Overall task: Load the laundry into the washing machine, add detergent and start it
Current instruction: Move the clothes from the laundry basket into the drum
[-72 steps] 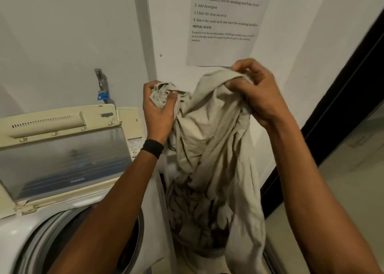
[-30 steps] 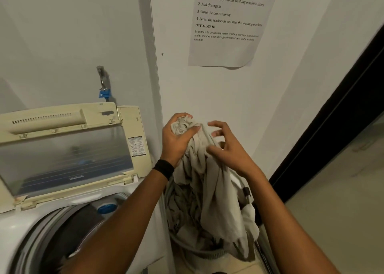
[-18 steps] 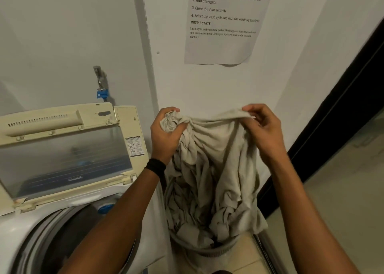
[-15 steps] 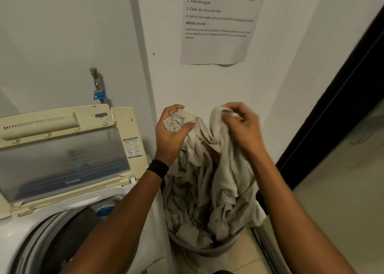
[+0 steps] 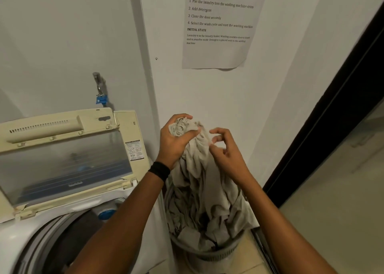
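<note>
A beige cloth (image 5: 199, 182) hangs from my left hand (image 5: 174, 140), which grips a bunched top end of it above a grey laundry basket (image 5: 209, 255). The cloth's lower part lies crumpled inside the basket. My right hand (image 5: 225, 149) hovers beside the bunch with curled fingers spread, touching the cloth but not gripping it. The top-loading washing machine (image 5: 18, 236) stands at the left, its cream lid (image 5: 62, 149) raised and the dark drum (image 5: 68, 246) open below my left forearm.
A tap with a blue fitting (image 5: 100, 95) sticks out of the wall above the lid. A printed task sheet (image 5: 220, 24) hangs on the wall. A dark door frame (image 5: 324, 128) runs down the right, with tiled floor (image 5: 336, 211) beyond it.
My right hand let go of the cloth edge it was pinching and drew close to the left hand. Both hands dropped lower over the basket, gathering the cloth into the left hand.
</note>
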Demonstrator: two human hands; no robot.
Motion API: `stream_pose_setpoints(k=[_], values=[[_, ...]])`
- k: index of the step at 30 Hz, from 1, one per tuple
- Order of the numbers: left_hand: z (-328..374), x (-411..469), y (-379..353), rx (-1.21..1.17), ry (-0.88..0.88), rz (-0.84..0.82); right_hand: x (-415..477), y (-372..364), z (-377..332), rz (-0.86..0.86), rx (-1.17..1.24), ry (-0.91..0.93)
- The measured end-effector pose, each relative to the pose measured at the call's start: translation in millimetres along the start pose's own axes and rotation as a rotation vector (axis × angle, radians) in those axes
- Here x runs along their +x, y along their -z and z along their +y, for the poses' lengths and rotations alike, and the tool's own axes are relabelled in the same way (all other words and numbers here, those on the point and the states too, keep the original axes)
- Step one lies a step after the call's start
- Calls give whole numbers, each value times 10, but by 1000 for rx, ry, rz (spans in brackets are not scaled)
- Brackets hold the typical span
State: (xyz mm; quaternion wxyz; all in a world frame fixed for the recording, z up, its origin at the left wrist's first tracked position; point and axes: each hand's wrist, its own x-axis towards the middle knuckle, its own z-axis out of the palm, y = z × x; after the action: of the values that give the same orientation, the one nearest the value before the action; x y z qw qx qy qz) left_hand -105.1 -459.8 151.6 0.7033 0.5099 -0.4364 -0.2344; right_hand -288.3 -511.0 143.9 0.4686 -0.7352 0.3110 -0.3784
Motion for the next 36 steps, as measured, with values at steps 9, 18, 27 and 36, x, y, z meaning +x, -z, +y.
stream_pose_setpoints(k=[9, 18, 27, 36], values=[[-34, 75, 205, 57, -59, 143, 13, 632, -13, -135, -562, -10], [136, 21, -103, 13, -97, -80, 462, 186, -576, 108, 62, 90], [-27, 53, 20, -19, 43, 69, 306, 113, -181, -198, 193, -76], [-55, 148, 282, 135, -75, 149, 18, 584, 293, -75, -232, -23]])
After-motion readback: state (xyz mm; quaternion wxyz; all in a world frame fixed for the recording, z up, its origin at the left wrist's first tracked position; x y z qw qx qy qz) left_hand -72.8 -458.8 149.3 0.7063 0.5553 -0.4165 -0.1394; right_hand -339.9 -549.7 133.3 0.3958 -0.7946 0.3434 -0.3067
